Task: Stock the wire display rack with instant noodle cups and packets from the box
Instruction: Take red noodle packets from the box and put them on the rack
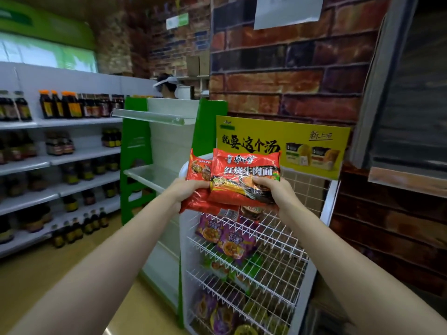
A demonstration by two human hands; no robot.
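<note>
Packets of red instant noodles are being held up over the top tier of the white wire display rack. The front red packet is being pinched at its lower right edge by the right hand, its fingers curled round it. The rear red packet, overlapped by the front one, is being gripped from the left by the left hand. Purple packets are being kept on the tier below, with green ones lower down.
</note>
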